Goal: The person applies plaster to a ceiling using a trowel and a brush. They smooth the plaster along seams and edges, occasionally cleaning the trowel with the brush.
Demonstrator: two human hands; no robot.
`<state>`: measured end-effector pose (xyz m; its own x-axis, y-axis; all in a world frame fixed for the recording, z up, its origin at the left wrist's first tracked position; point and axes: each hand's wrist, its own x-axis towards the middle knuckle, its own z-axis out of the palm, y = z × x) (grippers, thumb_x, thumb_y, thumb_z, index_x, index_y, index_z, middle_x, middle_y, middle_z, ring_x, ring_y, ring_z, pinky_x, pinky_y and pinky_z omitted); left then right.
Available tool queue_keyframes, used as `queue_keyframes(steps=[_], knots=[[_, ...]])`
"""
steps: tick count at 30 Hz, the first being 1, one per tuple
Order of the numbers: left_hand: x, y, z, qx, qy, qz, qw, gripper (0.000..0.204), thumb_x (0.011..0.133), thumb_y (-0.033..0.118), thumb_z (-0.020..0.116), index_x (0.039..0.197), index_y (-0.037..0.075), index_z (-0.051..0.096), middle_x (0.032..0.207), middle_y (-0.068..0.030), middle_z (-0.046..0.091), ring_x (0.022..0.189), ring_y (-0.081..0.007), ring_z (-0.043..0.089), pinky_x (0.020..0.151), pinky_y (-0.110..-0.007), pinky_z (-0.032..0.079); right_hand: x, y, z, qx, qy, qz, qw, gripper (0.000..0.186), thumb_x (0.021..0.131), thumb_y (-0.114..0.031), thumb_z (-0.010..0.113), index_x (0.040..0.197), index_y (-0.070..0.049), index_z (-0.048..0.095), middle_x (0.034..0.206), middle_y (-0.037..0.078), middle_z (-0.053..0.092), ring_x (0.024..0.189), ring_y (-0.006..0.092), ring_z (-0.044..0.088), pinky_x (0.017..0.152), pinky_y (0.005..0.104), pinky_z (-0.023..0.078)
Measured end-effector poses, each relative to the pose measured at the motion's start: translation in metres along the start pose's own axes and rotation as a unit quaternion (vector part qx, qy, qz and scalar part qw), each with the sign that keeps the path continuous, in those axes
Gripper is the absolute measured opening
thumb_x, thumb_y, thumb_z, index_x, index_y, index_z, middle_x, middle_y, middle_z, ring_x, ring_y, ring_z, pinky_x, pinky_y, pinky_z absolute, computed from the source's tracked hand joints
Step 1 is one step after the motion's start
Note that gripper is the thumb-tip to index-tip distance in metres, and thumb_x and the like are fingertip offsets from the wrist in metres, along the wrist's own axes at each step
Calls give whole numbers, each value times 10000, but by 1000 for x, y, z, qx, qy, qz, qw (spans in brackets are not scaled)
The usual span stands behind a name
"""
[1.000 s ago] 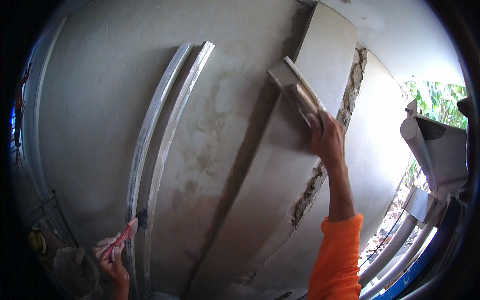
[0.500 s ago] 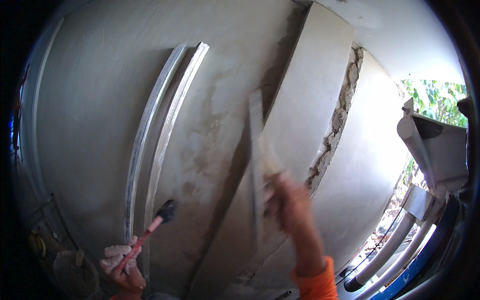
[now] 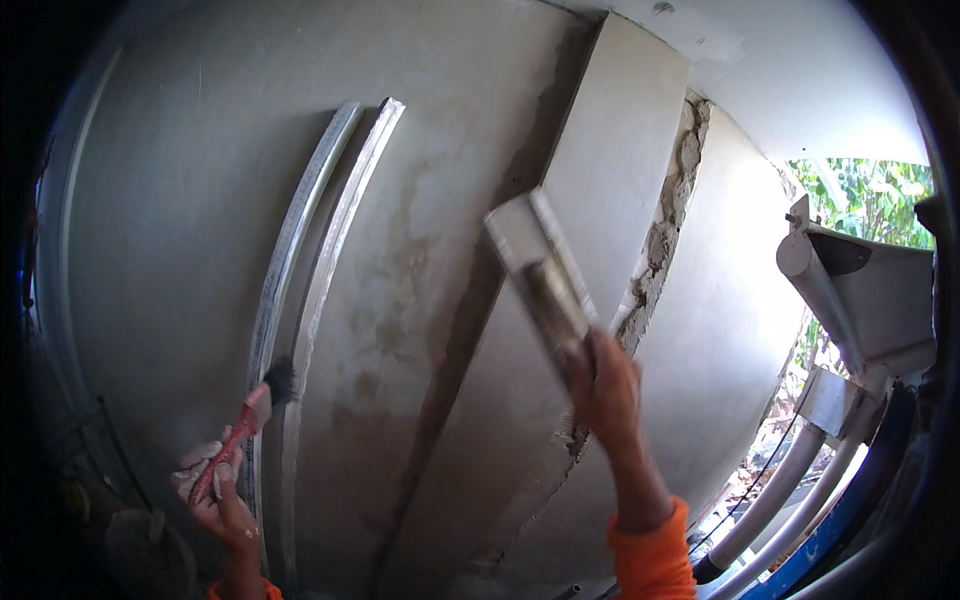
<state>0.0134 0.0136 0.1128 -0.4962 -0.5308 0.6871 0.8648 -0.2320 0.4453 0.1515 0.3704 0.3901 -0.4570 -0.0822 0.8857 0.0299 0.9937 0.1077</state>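
My right hand (image 3: 604, 388) grips the handle of a flat plastering float (image 3: 540, 268), its blade held against a smooth grey plastered pillar face (image 3: 610, 190); the float is motion-blurred. An orange sleeve covers my right forearm. Low on the left, my left hand (image 3: 214, 490) holds a red-handled paintbrush (image 3: 252, 414) with dark bristles pointing up, close to a pair of upright metal strips (image 3: 335, 210) on the wall. A rough crumbly mortar joint (image 3: 668, 225) runs down the pillar's right edge.
Damp, patchy grey render (image 3: 400, 300) covers the wall between strips and pillar. At right, grey and white pipes (image 3: 780, 490), a blue pipe and a metal chute stand before green foliage. A dim bucket-like shape sits at lower left.
My right hand, lowest half a second ago, has risen again, ending lower than a second ago with the float. My left hand has lifted the brush higher beside the metal strips.
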Motion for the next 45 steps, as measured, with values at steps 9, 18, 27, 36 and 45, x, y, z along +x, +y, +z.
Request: queue_keyframes(steps=[9,18,27,36,45], knots=[[-23,0,1,-21,-33,-19,999,227,998,34,601,1178,-53,492,1238,-167,516,1152,-268,616,984,-369,582,72,54,-7,-120,112,-143,976,416,895,-51,681,1296,-53,571,1057,180,663,946,388,666,794,494,555],[-20,-19,-13,0,-36,-24,999,236,1007,60,590,1186,-38,472,1221,-142,523,1121,-245,607,961,-361,574,108,67,-9,-130,133,-130,974,379,904,-21,623,1281,-34,583,1100,217,654,996,443,652,835,500,547],[-12,-42,-5,-29,1,-74,997,236,996,65,611,1176,-44,503,1220,-133,523,1127,-252,625,972,-385,577,236,76,-45,-149,192,-122,962,269,952,-171,649,1196,-64,606,1079,224,684,1003,467,656,821,549,534],[-16,-96,-57,11,43,-110,993,310,1019,94,598,1259,-93,542,1271,-227,599,1162,-348,642,1027,-452,575,343,93,-100,-237,253,-5,938,355,1012,-329,562,1200,-46,664,1133,257,697,1080,461,653,945,558,498],[-17,-30,-56,88,-40,-200,975,213,991,66,617,1151,-71,589,1228,-186,582,1158,-289,638,981,-388,572,67,44,-32,-69,377,49,922,344,1058,-315,525,1064,16,615,785,199,643,682,354,653,618,451,507]])
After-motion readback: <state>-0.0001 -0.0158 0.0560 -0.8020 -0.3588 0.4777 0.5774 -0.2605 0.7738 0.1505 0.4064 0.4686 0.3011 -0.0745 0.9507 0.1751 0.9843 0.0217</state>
